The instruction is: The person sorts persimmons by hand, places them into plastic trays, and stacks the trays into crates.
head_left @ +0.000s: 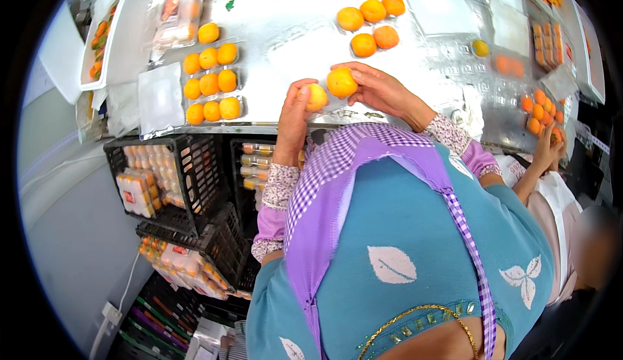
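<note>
My left hand [294, 112] is closed on an orange fruit [316, 98] at the front edge of the metal table [285, 61]. My right hand [379, 95] grips a second, larger orange [342, 82], just right of the first. Left of my hands, three clear plastic trays of oranges [209, 85] sit in rows, with a loose orange [208, 33] behind them. Beyond my right hand lie more oranges [372, 11] in clear packs.
Sealed packs [175, 16] and white boxes [100, 35] are at left. Black crates [207, 172] of packed fruit stand below the table edge. Empty clear trays [454, 61] are at right, where a co-worker's hands [545, 146] hold fruit [556, 135].
</note>
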A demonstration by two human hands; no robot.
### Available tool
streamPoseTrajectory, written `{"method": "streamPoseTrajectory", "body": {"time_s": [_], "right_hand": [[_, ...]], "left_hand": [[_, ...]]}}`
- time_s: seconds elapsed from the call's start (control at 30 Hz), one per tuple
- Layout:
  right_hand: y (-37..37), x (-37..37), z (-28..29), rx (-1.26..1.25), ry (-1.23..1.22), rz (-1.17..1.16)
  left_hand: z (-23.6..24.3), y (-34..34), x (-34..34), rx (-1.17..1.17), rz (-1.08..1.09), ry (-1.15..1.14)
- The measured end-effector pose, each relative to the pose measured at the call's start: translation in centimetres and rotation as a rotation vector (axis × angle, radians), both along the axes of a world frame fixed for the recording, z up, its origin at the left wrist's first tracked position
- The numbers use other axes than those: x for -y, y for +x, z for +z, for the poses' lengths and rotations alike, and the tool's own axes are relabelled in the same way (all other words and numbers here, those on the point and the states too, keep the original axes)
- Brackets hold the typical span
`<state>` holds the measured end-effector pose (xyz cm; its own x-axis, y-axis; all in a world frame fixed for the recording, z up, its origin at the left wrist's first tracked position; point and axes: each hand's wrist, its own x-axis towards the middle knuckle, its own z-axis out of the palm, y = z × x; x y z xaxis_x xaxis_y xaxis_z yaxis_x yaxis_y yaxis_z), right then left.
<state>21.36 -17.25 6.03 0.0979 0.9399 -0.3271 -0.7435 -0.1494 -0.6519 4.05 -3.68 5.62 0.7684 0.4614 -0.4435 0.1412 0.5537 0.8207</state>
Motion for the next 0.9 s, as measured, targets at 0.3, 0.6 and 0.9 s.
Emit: {"method": "streamPoseTrajectory", "body": {"time_s": [0.3, 0.6, 0.9], "right_hand": [[-0.7, -0.1, 0.0, 0.082, -0.024, 0.044], [-0.6, -0.9, -1.1, 0.387, -0.141, -0.081], [-0.1, -3.4, -0.5, 0.393, -0.063, -0.147]], "left_hand": [[0.0, 0.0, 0.2, -0.052, -0.025, 0.094], [0.6, 1.8, 0.0, -0.063, -0.161, 0.655], [4.0, 3.9, -3.2, -0.102, -0.252, 1.099]]}}
